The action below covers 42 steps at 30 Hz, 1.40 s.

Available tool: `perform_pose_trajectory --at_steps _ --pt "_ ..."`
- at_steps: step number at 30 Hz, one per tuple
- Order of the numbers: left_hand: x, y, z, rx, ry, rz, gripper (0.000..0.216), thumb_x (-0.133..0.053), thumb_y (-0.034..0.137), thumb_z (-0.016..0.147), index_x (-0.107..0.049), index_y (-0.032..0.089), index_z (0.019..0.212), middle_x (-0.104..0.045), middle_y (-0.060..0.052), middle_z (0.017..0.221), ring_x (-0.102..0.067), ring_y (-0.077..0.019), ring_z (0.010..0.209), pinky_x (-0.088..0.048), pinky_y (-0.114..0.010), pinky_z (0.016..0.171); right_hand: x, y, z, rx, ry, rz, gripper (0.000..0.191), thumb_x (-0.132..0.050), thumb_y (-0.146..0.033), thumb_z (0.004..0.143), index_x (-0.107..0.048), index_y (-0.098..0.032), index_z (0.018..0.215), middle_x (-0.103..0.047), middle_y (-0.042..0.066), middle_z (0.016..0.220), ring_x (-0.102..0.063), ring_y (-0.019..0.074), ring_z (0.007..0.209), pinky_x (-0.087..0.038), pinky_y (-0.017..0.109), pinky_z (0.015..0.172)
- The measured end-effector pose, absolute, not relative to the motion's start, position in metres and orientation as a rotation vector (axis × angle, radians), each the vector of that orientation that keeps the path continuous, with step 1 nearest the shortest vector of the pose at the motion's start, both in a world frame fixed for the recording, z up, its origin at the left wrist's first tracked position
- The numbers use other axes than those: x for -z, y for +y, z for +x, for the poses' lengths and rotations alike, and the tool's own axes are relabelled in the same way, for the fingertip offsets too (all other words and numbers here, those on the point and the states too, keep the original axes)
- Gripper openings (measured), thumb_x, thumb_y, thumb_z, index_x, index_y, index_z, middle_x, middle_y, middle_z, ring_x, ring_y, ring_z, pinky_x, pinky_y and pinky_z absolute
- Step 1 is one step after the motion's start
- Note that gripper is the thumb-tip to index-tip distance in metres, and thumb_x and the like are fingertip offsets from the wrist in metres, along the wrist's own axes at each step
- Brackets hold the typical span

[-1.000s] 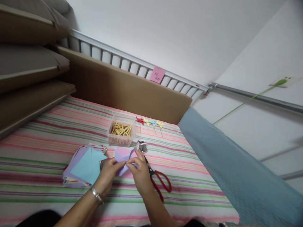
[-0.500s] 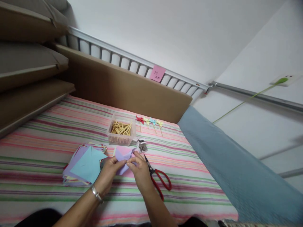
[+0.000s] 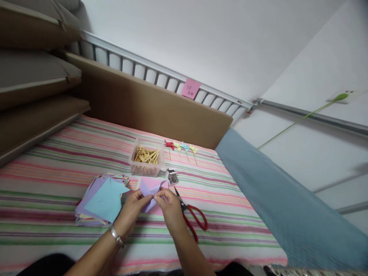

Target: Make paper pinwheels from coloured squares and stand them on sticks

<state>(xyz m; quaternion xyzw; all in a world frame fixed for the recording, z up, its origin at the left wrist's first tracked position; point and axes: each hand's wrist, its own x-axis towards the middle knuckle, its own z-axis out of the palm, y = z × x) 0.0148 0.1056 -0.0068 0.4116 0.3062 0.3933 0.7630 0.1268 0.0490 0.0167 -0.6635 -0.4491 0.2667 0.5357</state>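
A purple paper pinwheel [image 3: 149, 189], its corners folded inward, is held between both hands over pink paper [image 3: 156, 210]. My left hand [image 3: 134, 205] pinches it near the centre from the left. From the other side, the thumb and fingers of my right hand [image 3: 167, 203] are closed on it at the middle; whether a small pin is between them I cannot make out. Red-handled scissors [image 3: 198, 218] lie beside my right hand, blades pointing away. Left of my left hand is a stack of coloured paper squares [image 3: 106, 199], light blue on top.
Behind the hands stand a clear plastic box [image 3: 145, 168] of short wooden sticks and a small open box of metal pins [image 3: 171, 178]. Several finished pinwheels on sticks [image 3: 185, 147] lie in a row before a brown board [image 3: 149, 103]. Striped cloth [image 3: 230, 234] covers the surface.
The fingers of my right hand have drawn in slightly at the pinwheel's centre. Both hands keep their hold, and the view has shifted a little.
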Motion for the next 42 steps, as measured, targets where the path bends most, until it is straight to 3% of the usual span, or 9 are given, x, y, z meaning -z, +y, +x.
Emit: perform_pose_trajectory --at_steps 3,9,19,42 --pt "0.010 0.106 0.015 -0.836 0.653 0.918 0.030 -0.070 0.032 0.063 -0.072 0.016 0.087 -0.074 -0.004 0.077 -0.064 -0.0196 0.072 -0.046 -0.027 0.069 -0.014 0.050 0.127 -0.715 -0.998 -1.565 0.005 -0.060 -0.023 0.065 -0.062 -0.018 0.064 -0.062 -0.001 0.065 -0.055 0.0156 0.065 -0.043 0.026 0.064" --pt "0.013 0.106 0.016 -0.772 0.644 0.940 0.025 -0.071 0.031 0.062 -0.072 0.016 0.081 -0.073 -0.003 0.072 -0.063 -0.0191 0.069 -0.046 -0.026 0.067 -0.014 0.048 0.128 -0.749 -0.910 -1.575 0.004 -0.062 -0.020 0.061 -0.060 -0.018 0.059 -0.055 -0.004 0.054 -0.049 0.0124 0.053 -0.038 0.023 0.055" --pt "0.016 0.104 0.017 -0.741 0.668 0.894 0.025 -0.076 0.026 0.057 -0.072 0.016 0.080 -0.074 -0.003 0.074 -0.064 -0.0174 0.070 -0.046 -0.026 0.071 -0.014 0.044 0.130 -0.796 -0.827 -1.538 0.005 -0.064 -0.019 0.058 -0.059 -0.018 0.056 -0.056 -0.005 0.053 -0.048 0.0115 0.053 -0.036 0.023 0.055" --pt "0.024 0.102 0.020 -0.749 0.673 0.935 0.021 -0.072 0.025 0.061 -0.068 0.014 0.080 -0.071 -0.002 0.070 -0.061 -0.0169 0.065 -0.044 -0.025 0.064 -0.006 0.046 0.133 -0.830 -0.810 -1.540 0.007 -0.064 -0.022 0.057 -0.059 -0.017 0.057 -0.058 -0.003 0.054 -0.049 0.0122 0.053 -0.038 0.024 0.056"
